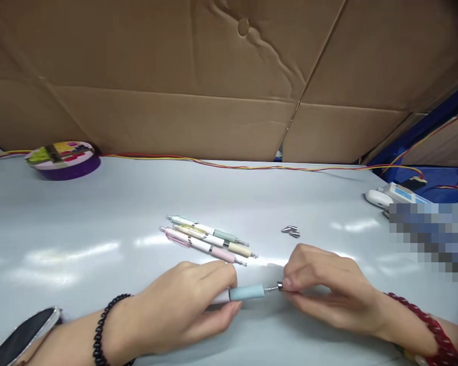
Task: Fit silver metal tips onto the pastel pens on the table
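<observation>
My left hand (183, 305) grips a pen with a light blue rubber grip (247, 293), held level just above the table. My right hand (324, 290) pinches a small metal tip (280, 286) at the pen's front end, where a thin refill point sticks out. Just beyond my hands lie three assembled pens (209, 240) side by side, in green, yellow and pink. A few loose metal tips (291, 231) rest on the table to their right.
The white table (118, 213) is backed by a cardboard wall (213, 91). A purple tape roll (64, 159) sits far left, red-yellow wires (221, 163) run along the back edge, and a white device (389, 195) stands at the right. A dark flat object (23, 338) lies at bottom left.
</observation>
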`<action>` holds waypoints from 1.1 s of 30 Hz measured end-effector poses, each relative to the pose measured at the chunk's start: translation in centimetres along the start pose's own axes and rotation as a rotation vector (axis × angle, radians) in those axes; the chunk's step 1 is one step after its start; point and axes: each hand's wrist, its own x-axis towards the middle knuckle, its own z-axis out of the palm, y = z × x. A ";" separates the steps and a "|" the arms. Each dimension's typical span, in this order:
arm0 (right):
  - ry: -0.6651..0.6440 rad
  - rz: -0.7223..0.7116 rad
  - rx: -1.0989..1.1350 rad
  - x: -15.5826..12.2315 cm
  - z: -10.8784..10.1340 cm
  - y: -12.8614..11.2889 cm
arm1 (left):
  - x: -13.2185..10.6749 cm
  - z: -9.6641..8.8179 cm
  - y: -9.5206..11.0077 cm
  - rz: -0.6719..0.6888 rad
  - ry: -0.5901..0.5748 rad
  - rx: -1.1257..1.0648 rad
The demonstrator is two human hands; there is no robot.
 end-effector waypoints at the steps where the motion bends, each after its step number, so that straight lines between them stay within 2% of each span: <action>1: -0.018 0.005 0.001 0.1 0.0 0.0 | 0.0 0.0 0.0 0.009 0.001 0.005; 5: -0.034 0.039 0.003 0.1 0.1 -0.1 | 0.2 0.0 0.1 0.023 -0.001 0.011; 11: -0.026 -0.003 0.013 -0.2 0.4 0.0 | 0.3 -0.2 0.2 0.011 -0.026 0.017; 14: -0.063 0.028 -0.004 0.0 0.6 -0.3 | 0.2 -0.1 0.2 0.022 -0.013 0.017; 18: -0.051 0.077 -0.046 0.4 0.7 -0.5 | 0.2 0.0 0.1 0.003 0.009 -0.005; 26: -0.116 0.092 -0.192 0.5 1.2 -0.2 | 0.1 0.2 0.1 0.000 -0.063 0.009; 33: -0.039 0.060 -0.111 0.3 1.2 -0.3 | 0.1 0.1 0.2 -0.032 -0.037 -0.006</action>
